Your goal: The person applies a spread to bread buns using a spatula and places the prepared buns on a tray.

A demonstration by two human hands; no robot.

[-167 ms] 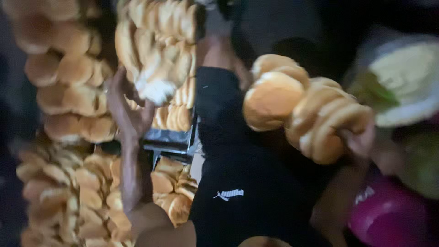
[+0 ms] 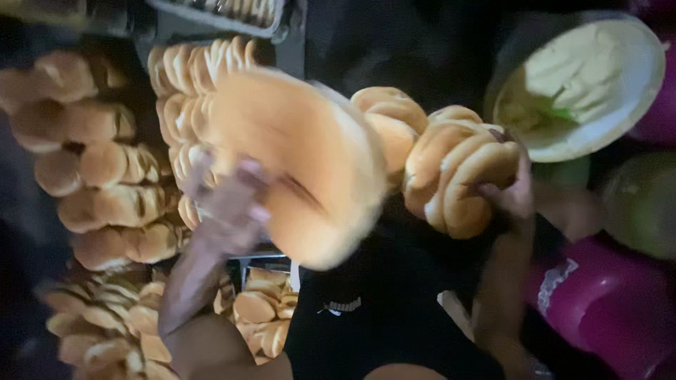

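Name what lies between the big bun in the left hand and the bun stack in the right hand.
Head view: two more buns lie between the blurred big bun and the bun stack.

dim, dark setting, light only on the foreground. stacked rows of buns [image 2: 98, 183] fill the left on trays. far right a pale round bowl [image 2: 637, 105] of cream-coloured stuff, a magenta plastic tub [image 2: 605, 309] near right.

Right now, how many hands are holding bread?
2. The left hand grips a large blurred bun at centre; the right hand holds a cluster of buns beside it. Other hands may be hidden.
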